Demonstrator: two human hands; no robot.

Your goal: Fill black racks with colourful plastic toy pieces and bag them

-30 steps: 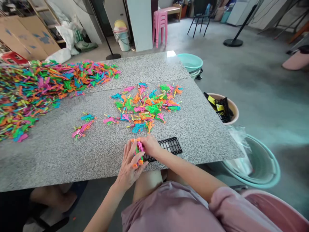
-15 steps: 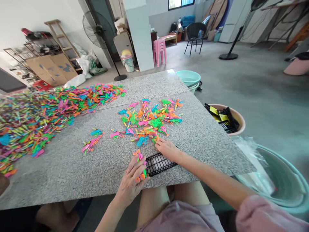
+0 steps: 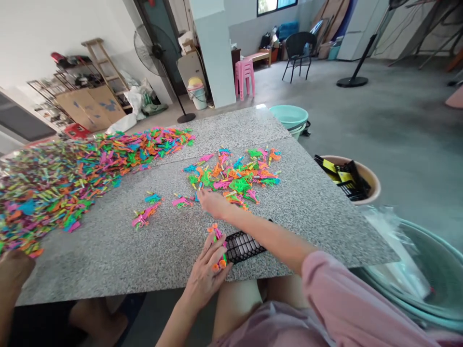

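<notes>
Near the table's front edge, my left hand is closed over a few small plastic toy guns with orange round ends. They lie at the left end of a black plastic grid basket, and the palm hides part of them. Beyond it, my right hand reaches across to the left side of a loose pile of bright toy guns. Its fingertips are pinched on a toy gun there, mostly covered by the fingers. My right forearm passes over the basket's far right corner.
A large heap of toy guns covers the table's left side, with a few strays nearer. Another person's hand is at the left edge. On the right stand a tub of black baskets and a green basin with clear bags.
My right hand has moved left, from the near side of the pile to its left edge. My left hand keeps its place on the toy guns. Another person's hand has come further into view.
</notes>
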